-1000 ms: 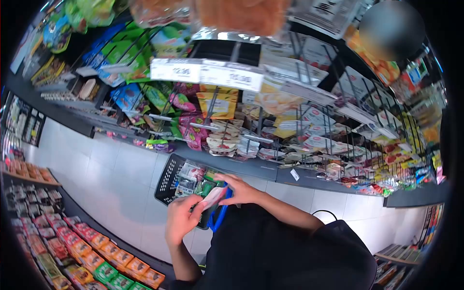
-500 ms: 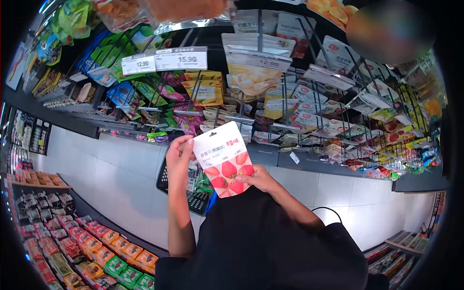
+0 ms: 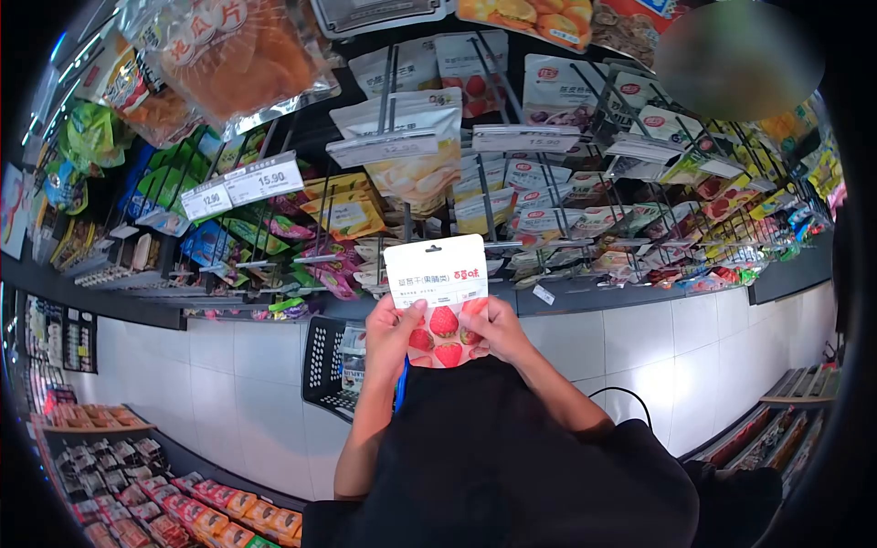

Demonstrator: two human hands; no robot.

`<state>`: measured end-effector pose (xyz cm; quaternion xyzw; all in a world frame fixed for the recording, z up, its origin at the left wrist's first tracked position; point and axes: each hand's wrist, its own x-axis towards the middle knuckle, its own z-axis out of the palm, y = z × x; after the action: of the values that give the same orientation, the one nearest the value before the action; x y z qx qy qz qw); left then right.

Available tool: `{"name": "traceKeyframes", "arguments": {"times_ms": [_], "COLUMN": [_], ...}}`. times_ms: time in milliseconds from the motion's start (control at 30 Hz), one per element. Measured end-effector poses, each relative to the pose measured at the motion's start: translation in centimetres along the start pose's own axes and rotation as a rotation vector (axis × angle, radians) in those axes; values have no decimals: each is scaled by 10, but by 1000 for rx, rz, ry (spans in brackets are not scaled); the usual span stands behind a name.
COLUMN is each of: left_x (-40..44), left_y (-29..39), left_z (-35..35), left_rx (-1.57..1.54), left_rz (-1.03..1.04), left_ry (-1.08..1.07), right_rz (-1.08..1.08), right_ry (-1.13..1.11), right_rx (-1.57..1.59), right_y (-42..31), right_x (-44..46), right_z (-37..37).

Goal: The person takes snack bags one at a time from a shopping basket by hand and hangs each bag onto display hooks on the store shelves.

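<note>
Clamping fingers on the pouch [image 3: 440,265] mid-frame are our left hand [image 3: 390,336] and right hand [image 3: 501,332]. Left of centre, the basket [image 3: 319,358] holds packages [image 3: 353,354].

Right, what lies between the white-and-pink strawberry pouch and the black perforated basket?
The bare left hand, gripping the pouch, lies between it and the basket in the head view.

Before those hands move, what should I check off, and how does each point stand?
1. White pouch with printed red strawberries held by both left hand and right hand: ok.
2. Pouch front towards the wearer, lettering upright: ok.
3. Pouch directly over the black perforated plastic basket: not ok, it appears off to the right.
4. Room inside the basket: cannot tell, the left arm partly hides it.
5. Pouch sealed all round: cannot tell.
</note>
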<state>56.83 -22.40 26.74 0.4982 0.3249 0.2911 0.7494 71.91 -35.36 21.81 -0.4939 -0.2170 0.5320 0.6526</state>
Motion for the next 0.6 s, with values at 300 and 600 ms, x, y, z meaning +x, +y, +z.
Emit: {"name": "traceKeyframes", "arguments": {"times_ms": [300,600], "left_x": [21,71], "left_y": [0,58], "left_z": [43,101], "left_rx": [129,97], "left_rz": [35,197], "left_ry": [-155,-119], "right_rz": [-230,-379], "right_ry": [314,287], "right_rx": [85,24], "right_y": [-52,-95], "right_x": [11,31], "right_z": [-12,-24]}}
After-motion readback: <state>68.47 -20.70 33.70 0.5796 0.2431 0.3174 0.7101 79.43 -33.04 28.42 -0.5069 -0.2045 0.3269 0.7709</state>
